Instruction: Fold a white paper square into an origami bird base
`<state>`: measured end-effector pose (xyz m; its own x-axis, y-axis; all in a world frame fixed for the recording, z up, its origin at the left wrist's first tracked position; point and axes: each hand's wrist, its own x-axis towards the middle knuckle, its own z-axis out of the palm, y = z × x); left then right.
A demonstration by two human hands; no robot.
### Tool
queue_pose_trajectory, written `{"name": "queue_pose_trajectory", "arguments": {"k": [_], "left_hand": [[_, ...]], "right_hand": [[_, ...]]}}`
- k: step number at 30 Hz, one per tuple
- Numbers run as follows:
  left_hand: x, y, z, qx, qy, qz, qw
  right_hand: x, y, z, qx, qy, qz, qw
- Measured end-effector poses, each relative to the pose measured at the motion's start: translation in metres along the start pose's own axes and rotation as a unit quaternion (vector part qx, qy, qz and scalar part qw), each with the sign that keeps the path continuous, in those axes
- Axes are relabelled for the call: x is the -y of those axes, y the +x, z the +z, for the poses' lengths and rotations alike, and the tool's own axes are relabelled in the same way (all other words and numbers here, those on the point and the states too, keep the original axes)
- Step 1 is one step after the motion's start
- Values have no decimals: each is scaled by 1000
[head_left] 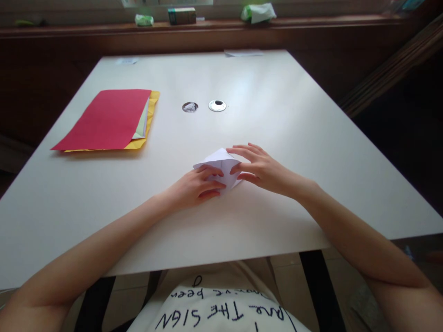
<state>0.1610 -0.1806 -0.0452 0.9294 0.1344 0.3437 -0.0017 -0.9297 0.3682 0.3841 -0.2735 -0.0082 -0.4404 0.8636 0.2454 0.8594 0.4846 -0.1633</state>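
Observation:
A small folded piece of white paper (221,159) lies on the white table in front of me, its top corner pointing away. My left hand (204,184) rests on its left side, fingers stretched out over the paper and pressing on it. At its right edge is my right hand (258,166), fingers spread and bent, with the fingertips touching the paper or very close to it. Part of the folds is hidden beneath my fingers.
Left of the hands lies a stack of coloured paper (107,120), red on top, yellow and pale green below. Two round holes, one covered by a metallic disc (217,106), sit mid-table. Small packets and a box (182,16) stand on the ledge behind.

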Motion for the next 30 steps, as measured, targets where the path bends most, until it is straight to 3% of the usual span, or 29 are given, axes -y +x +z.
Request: {"name": "queue_pose_trajectory", "arguments": {"k": [10,15,21,30], "left_hand": [[-9,-1,-1,42,-17,41,998],[-16,-1,0,32,12,78,996],[-22,1,-2,54,24,94,994],[-24,0,-2,55,6,81,995]], "right_hand": [[-6,-2,-1,-17,101,-3,995],[-5,-3,-1,-11,134,4,991],[0,-2,0,3,116,19,993],[12,2,11,-23,56,37,997]]}}
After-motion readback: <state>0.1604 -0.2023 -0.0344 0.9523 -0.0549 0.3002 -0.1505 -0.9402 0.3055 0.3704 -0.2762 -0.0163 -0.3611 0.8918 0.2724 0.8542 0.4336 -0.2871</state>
